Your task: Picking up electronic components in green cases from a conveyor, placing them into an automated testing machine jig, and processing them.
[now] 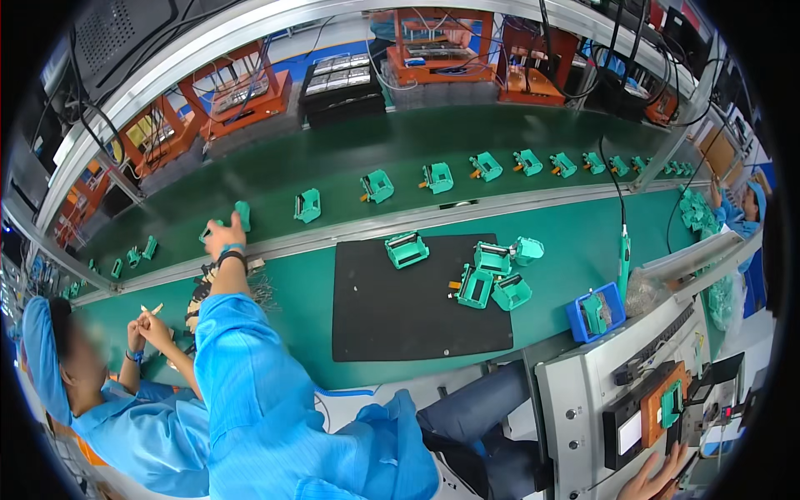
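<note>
1. Your left hand (pixel 223 237) reaches a green boxy plastic housing (pixel 242 215), left of centre on the dark-green flat conveyor belt (pixel 275 173); its grip cannot be told.
2. Your right hand (pixel 654 479), lower right, extends its fingers, seemingly empty.
3. Likely picking or placing; next calls for steady fingertips.

Left hand (pixel 223 237) partly covers the green housing (pixel 207 232) behind it; fingertip contact there and on the second housing (pixel 242 215) unclear. Right hand (pixel 652 481) cut off at near edge, wrist out of view; contact with the grey tester (pixel 571 392) can't be told. Left co-worker (pixel 158 433): face blurred, lower body cut off, pale bit (pixel 153 309) at the fingers too small to identify. Right co-worker (pixel 739 215) mostly hidden behind the metal rail (pixel 708 265). Far-right housings (pixel 679 168) on belt too tiny for detail. Black casing (pixel 125 46), far left, cut off.
</note>
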`<move>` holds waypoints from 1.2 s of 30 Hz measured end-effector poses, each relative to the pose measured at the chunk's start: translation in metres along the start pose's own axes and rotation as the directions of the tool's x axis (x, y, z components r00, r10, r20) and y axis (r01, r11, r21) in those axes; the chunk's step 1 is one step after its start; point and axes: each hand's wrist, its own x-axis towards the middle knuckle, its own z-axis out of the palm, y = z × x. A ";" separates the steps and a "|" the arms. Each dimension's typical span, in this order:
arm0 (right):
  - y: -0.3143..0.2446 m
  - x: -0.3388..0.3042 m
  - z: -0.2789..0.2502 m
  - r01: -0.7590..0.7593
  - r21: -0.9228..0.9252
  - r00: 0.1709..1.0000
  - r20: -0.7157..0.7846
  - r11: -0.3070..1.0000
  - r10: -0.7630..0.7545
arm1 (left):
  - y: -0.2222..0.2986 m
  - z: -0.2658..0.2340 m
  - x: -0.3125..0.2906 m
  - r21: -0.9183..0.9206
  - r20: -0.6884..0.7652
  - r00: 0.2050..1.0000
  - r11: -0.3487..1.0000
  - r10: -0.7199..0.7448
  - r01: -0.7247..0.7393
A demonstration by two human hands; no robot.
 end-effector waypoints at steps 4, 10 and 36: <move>-0.048 -0.009 0.005 -0.024 0.129 0.990 -0.135 0.991 0.042 | 0.001 -0.049 0.014 0.168 -0.144 0.983 0.977 -0.110 0.134; -0.060 -0.006 0.005 0.045 0.131 0.991 -0.131 0.990 -0.028 | -0.015 -0.039 0.044 0.136 -0.118 0.992 0.990 0.047 -0.031; -0.028 -0.078 -0.041 -0.359 0.912 0.933 0.357 -0.197 -0.047 | 0.090 -0.204 -0.696 -0.576 -0.747 -0.587 -0.746 0.312 0.335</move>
